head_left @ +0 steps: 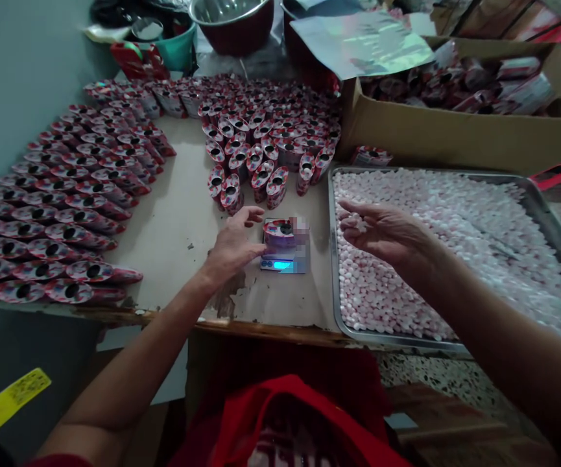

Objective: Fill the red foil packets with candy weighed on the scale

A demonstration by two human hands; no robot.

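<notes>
A small digital scale with a lit blue display sits on the table in front of me. On it stands an oval red-and-purple container with a dark opening in its top. My left hand is at the container's left side, thumb and fingers spread; whether it touches the container I cannot tell. To the right, my right hand is above a metal tray heaped with small white-pink candies. A few white candies are pinched in its curled fingers.
Rows of similar containers fill the table's left side, and a dense group stands behind the scale. A cardboard box of packets is behind the tray. Metal bowls and a teal basin stand at the back.
</notes>
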